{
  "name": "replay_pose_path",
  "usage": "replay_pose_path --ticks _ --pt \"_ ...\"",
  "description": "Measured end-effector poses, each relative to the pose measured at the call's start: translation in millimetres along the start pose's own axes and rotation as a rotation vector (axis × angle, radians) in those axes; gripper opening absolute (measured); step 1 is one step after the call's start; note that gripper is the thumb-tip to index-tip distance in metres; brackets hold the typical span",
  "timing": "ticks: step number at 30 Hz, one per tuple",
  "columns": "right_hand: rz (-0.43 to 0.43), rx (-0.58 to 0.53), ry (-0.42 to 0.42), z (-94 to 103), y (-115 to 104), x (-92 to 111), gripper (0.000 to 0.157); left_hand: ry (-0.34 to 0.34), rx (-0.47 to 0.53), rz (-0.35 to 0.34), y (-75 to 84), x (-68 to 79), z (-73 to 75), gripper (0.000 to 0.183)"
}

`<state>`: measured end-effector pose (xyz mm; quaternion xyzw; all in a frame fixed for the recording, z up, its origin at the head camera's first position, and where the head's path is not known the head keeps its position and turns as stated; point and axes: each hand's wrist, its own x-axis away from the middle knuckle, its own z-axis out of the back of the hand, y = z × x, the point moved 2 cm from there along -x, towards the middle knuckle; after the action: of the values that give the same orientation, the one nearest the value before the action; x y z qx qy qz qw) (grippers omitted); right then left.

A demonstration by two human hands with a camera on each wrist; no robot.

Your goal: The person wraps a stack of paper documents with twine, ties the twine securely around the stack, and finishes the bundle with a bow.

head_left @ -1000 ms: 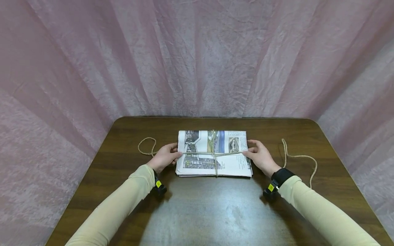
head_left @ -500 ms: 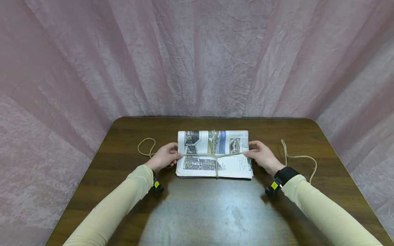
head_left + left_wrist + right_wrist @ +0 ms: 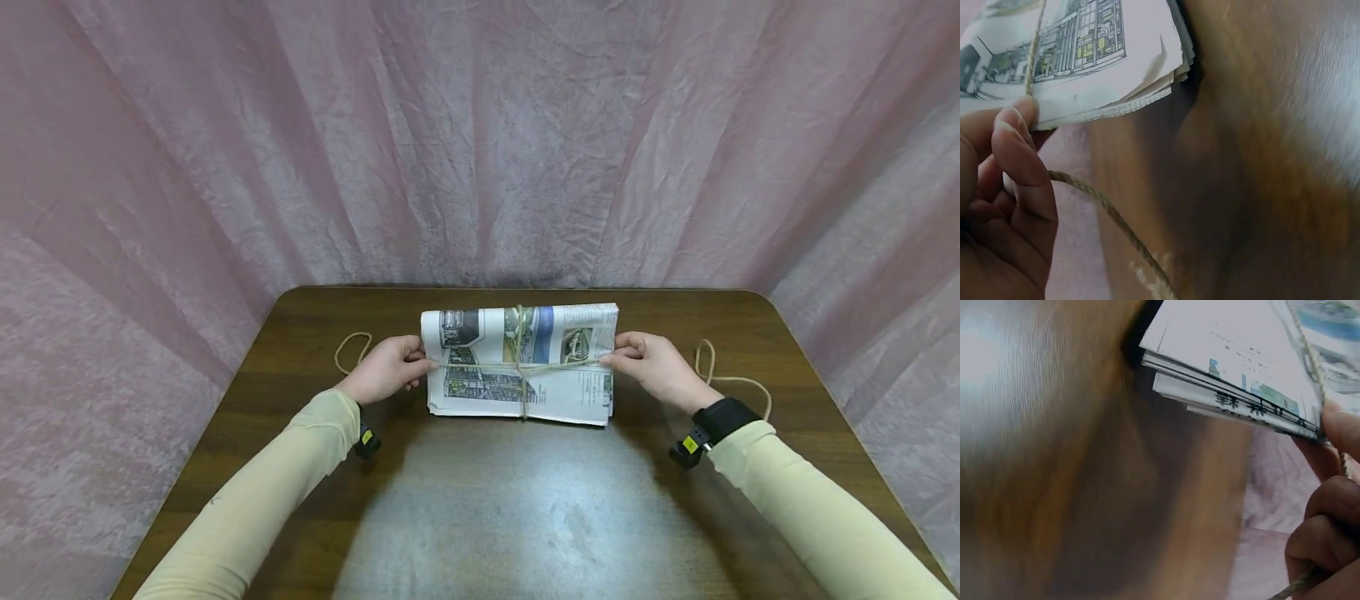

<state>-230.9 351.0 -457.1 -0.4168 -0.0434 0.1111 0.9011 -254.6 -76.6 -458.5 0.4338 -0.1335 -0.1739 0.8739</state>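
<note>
A stack of folded newspapers is held between my two hands, its printed top face tilted toward me. Jute twine crosses over it both ways, meeting near the middle. My left hand pinches the left edge, thumb on top over the twine; a loose length of twine trails from its fingers. At the opposite edge my right hand grips the papers the same way, thumb on the twine. Layered page edges show in the right wrist view. The underside of the stack is hidden.
Beneath the stack is a brown wooden table with rounded far corners. One loose twine end loops beyond my left hand, and another twine end curves beyond my right. A pink curtain hangs behind the table.
The newspaper stack has risen, its far edge higher and its face tipped toward me. Both hands have moved up and slightly outward with it. The right twine tail has shifted a little.
</note>
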Motion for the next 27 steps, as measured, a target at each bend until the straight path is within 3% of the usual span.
replay_pose_path --ticks 8,14,22,27 --pt "0.258 0.236 0.114 12.9 -13.4 5.7 0.015 0.034 -0.057 -0.090 11.5 3.2 12.6 0.009" --pt "0.420 0.393 0.189 13.8 -14.1 8.3 0.052 0.071 -0.210 -0.205 15.4 4.3 14.8 0.017" --pt "0.677 0.556 0.221 1.3 -5.0 14.9 0.041 0.087 -0.422 -0.342 7.9 9.1 7.8 0.023" --pt "0.764 0.605 0.213 -8.2 1.9 19.7 0.040 0.053 -0.555 -0.446 2.0 13.4 0.8 0.034"
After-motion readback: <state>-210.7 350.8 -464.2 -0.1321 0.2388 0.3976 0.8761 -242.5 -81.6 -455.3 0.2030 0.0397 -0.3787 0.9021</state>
